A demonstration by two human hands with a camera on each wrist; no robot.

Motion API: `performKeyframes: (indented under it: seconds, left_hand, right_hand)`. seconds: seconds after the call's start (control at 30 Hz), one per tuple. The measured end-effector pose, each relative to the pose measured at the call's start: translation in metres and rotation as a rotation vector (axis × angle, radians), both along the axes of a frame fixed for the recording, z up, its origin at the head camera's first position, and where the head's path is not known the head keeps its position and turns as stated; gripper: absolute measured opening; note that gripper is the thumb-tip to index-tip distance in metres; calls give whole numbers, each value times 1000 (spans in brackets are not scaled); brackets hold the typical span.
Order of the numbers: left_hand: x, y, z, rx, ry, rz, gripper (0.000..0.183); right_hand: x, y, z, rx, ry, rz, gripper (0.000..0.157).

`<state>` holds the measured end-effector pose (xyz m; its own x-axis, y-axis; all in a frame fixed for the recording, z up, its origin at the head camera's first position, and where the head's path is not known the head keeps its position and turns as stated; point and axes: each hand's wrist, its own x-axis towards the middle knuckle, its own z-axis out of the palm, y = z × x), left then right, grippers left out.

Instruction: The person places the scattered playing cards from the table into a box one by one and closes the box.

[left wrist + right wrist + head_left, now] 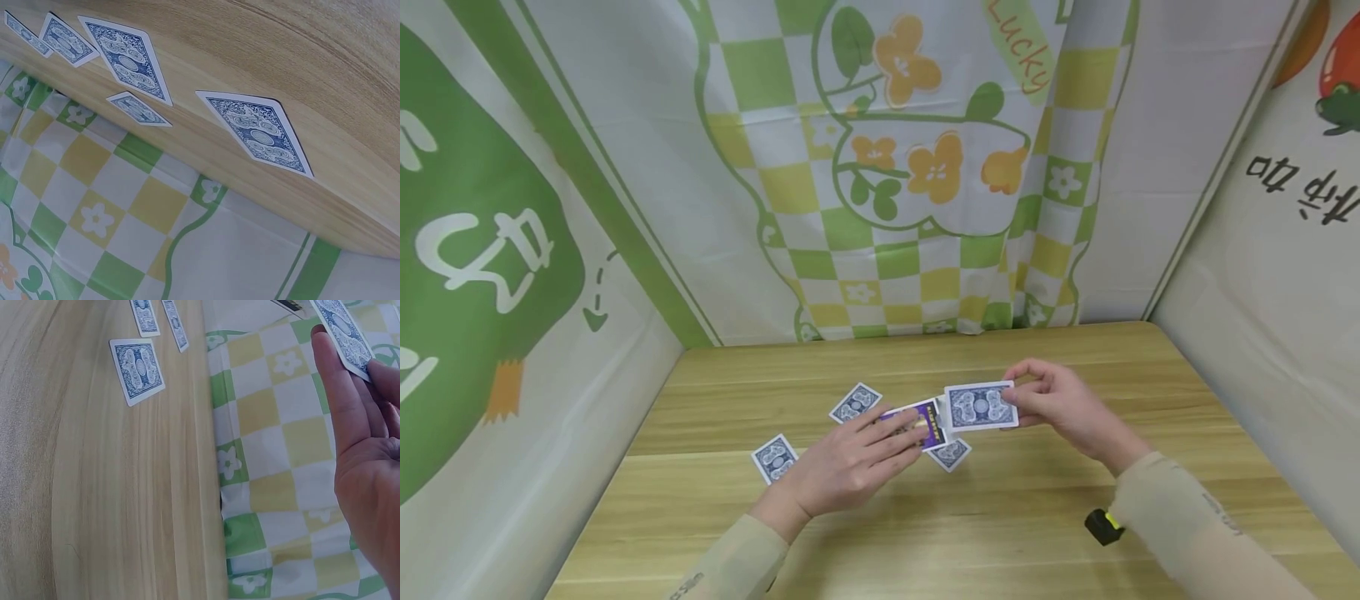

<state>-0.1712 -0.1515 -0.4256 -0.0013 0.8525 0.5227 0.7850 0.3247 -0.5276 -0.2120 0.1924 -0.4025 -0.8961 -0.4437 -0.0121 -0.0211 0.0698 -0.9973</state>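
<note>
My left hand (853, 462) holds a purple card box (932, 423), its fingers lying across the printed face. The thumb is hidden under the box. Just right of the box's white open end, a blue-backed playing card (981, 406) is held up by my right hand (1063, 408), pinched at its right edge between thumb and fingers. The right wrist view has the same card (347, 337) from the side, with the box's end (289, 306) close by. Whether more cards lie behind it I cannot tell.
On the wooden table (1000, 517) lie several blue-backed cards face down: one at the left (773, 457), one farther back (855, 403), another partly under the box (951, 456). A small black item with a yellow strip (1103, 527) shows beside the right sleeve. Printed curtains (917, 275) border the table.
</note>
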Motion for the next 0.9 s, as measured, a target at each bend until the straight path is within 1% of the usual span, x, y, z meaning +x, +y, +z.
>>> performKeyframes:
  seconds: [0.27, 0.47, 0.63, 0.9]
  left_hand:
    - [-1, 0, 0, 17, 20, -12, 34]
    - [-1, -1, -1, 27, 31, -12, 33]
    - [-1, -1, -2, 33, 24, -15, 33]
    - [0, -1, -2, 23, 20, -11, 33]
  right_hand:
    - [2, -5, 0, 62, 22, -20, 28]
    - [3, -7, -3, 87, 18, -6, 29]
    - [4, -9, -3, 94, 15, 12, 32]
    - [5, -15, -3, 71, -22, 37, 33]
